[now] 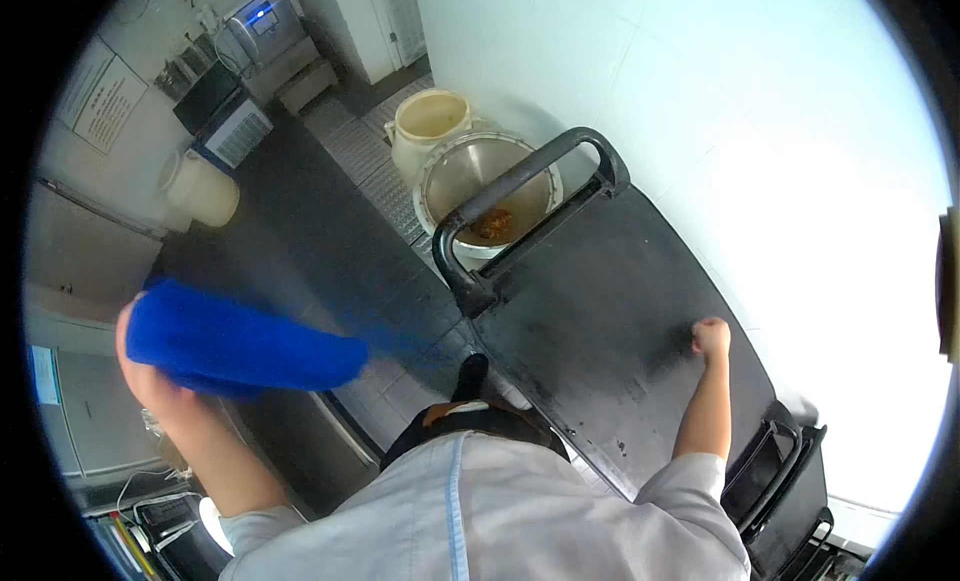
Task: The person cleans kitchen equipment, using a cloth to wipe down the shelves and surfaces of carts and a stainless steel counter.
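A blue cloth (240, 336) hangs from my left hand (152, 373), which is raised at the left and closed around one end of it. The cloth's free end is blurred by motion and points to the right, above the floor. My right hand (711, 336) is curled into a fist over the black cart top (590, 311), near its wall side, and nothing shows in it. Whether the fist touches the surface I cannot tell. Small wet-looking spots mark the cart top close to my body.
A black handle (520, 186) rises from the cart's far end. Beyond it stand a round metal-lined tub (440, 171) with brown matter inside and a cream barrel (402, 146). A white wall (790, 231) borders the right side. More black carts (790, 471) stand at lower right.
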`<action>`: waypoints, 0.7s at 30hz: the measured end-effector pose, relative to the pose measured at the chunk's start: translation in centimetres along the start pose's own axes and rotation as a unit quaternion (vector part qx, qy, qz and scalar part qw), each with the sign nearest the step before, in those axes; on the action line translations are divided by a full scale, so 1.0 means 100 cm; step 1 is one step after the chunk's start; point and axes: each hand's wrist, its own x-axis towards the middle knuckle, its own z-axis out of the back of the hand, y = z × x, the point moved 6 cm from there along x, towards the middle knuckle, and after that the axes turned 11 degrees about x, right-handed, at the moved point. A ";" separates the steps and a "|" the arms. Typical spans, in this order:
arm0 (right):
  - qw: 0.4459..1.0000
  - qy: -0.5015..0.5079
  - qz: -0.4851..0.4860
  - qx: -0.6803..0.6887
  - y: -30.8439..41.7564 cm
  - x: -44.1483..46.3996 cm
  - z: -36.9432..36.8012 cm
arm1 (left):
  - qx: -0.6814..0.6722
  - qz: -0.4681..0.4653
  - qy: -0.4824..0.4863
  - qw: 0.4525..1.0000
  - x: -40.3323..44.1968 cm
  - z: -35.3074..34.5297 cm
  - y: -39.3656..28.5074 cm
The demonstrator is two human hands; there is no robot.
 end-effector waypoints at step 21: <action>0.980 0.024 0.199 0.021 0.143 -0.059 -0.091 | -0.071 0.091 0.119 0.986 0.018 -0.111 0.098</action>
